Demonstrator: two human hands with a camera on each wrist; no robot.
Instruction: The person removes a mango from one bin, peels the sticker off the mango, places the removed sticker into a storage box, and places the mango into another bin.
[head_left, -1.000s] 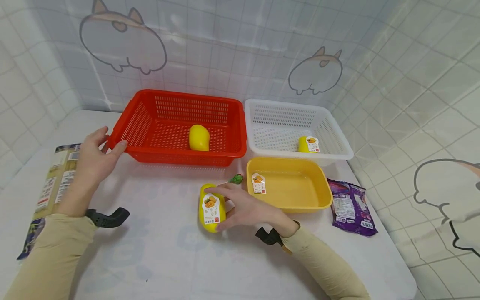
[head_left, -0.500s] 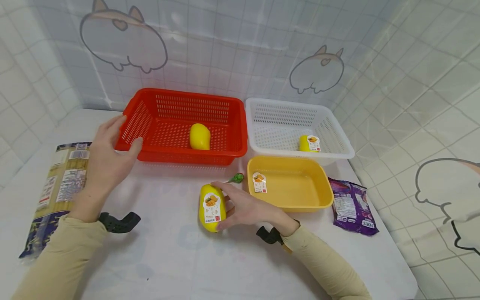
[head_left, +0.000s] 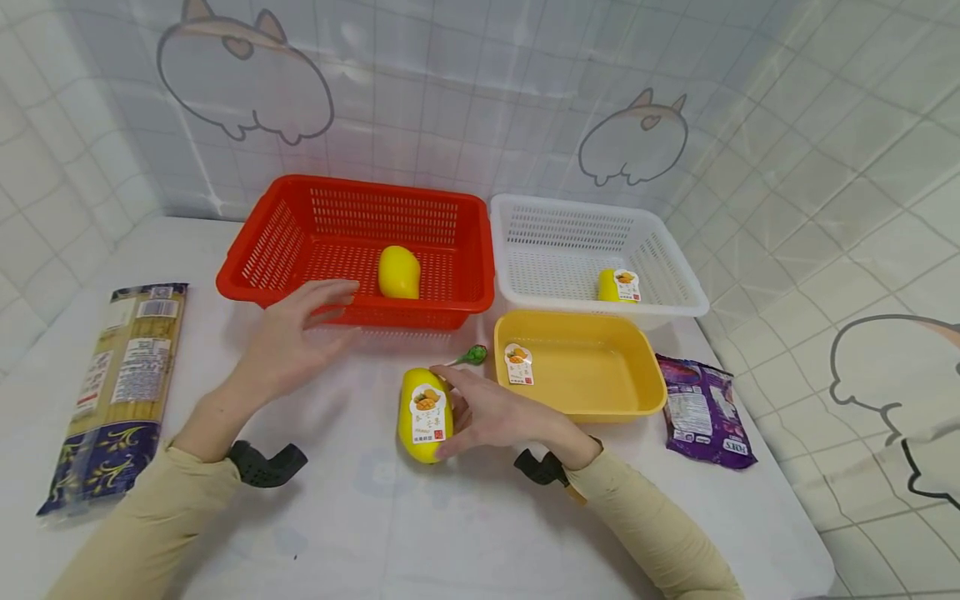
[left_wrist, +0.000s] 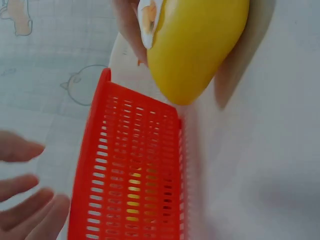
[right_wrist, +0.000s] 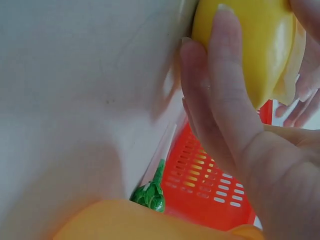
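Note:
On the table, my right hand grips a yellow mango from its right side, thumb near the lower end and fingers at the far end. A white sticker with a mango picture lies on the mango's upper face. My left hand hovers in front of the red basket, fingers spread and holding nothing, apart from the mango. A second mango lies in the red basket. In the right wrist view, my fingers press along the side of the held mango.
A white basket with another stickered mango stands back right. Before it is a yellow tub bearing a similar sticker. A small green-tipped item lies beside the tub. A purple packet lies right, a noodle packet left.
My left hand has let go of the red basket's left edge and moved right, toward the mango. The right hand keeps its grip, and the mango has turned slightly.

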